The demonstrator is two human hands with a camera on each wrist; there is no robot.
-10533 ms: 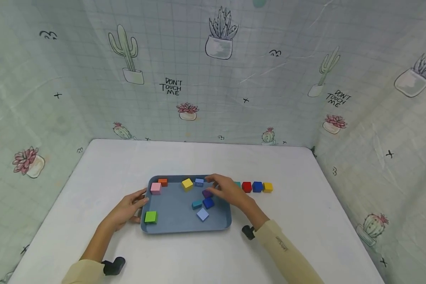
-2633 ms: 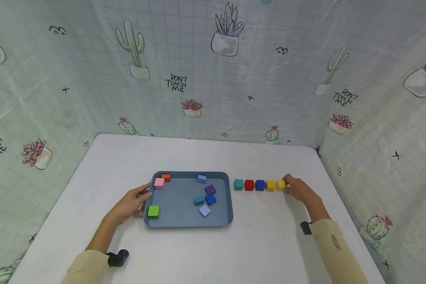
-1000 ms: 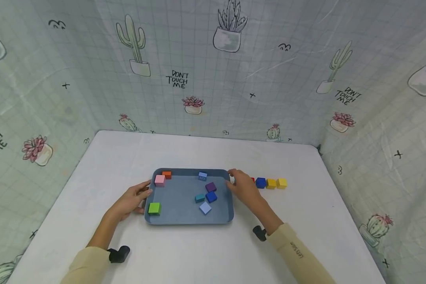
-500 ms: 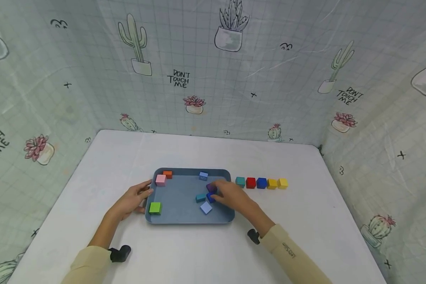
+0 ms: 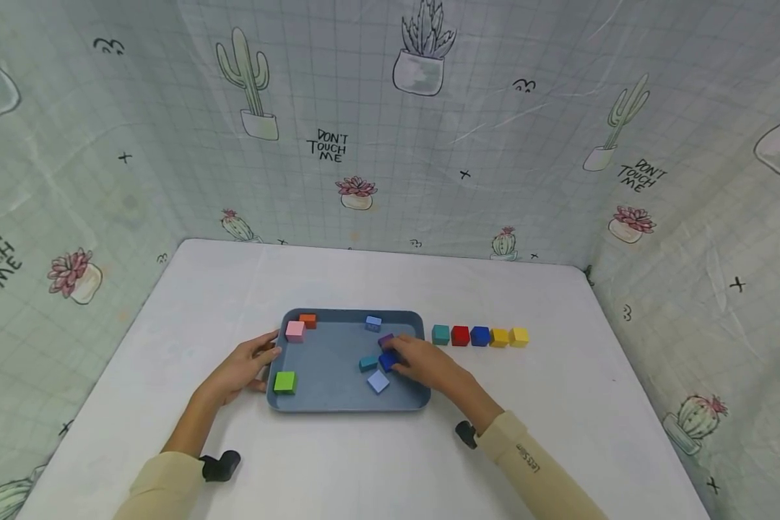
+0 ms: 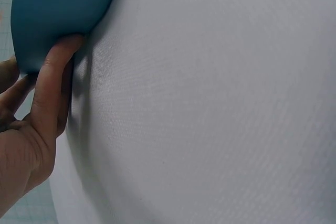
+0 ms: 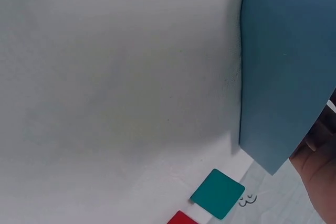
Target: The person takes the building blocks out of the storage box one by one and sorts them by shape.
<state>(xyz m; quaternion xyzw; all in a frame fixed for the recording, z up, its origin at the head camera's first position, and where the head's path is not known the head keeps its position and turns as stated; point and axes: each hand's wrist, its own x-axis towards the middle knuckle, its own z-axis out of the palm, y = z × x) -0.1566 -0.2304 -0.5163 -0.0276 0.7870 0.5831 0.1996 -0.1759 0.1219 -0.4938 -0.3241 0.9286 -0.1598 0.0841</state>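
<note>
**Right hand point(image 5: 424, 360) at the dark blue block point(image 5: 386, 362) in the tray point(image 5: 328, 365)**

The right hand, at the tray's right edge a second ago, now reaches inside it, thumb and fingertips about the dark blue block (whether they pinch it, one cannot tell). That block lies in the tray's right half, near the partly covered purple block point(image 5: 384, 339). The left hand point(image 5: 240, 370) has its fingers spread against the tray's left side, as before. The lemon yellow block point(image 5: 519, 337), earlier in the tray, now sits on the table point(image 5: 364, 466) beside the deeper yellow block point(image 5: 498, 338).
</note>
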